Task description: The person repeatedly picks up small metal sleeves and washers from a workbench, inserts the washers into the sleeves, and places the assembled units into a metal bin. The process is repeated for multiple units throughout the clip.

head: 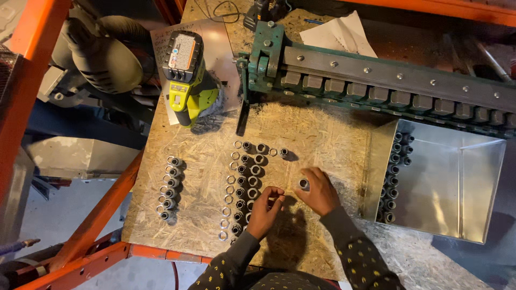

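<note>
We look straight down at a workbench of rough pressed-chip board (322, 134), where small metal fittings are sorted by kind, seemingly so each sort stays easy to count and pick. Our left hand (264, 210) has its fingers curled together over the lower end of the middle rows of dark sleeves (248, 177); it seems to pinch one small piece, though the fingertips hide it and we cannot tell for sure. Our right hand (317, 190) grips a single short metal sleeve (304, 184) between thumb and fingers, its open end facing up, just right of those rows. Beside the sleeves runs a column of thin silver rings (230, 188), and well apart to the left lies a separate short column of fittings (169, 188). To the right stands a shiny sheet-metal tray (473, 177), with more sleeves (393, 177) lined along its left inner wall. Across the back of the bench lies a long green sheet-metal bending brake (387, 80) with a row of blocky fingers. A yellow-green cordless drill (188, 80) lies on a sheet of paper at the back left. Orange steel rack beams (102, 215) frame the bench, and a grey floor shows below on the left. The light is dim and warm.
</note>
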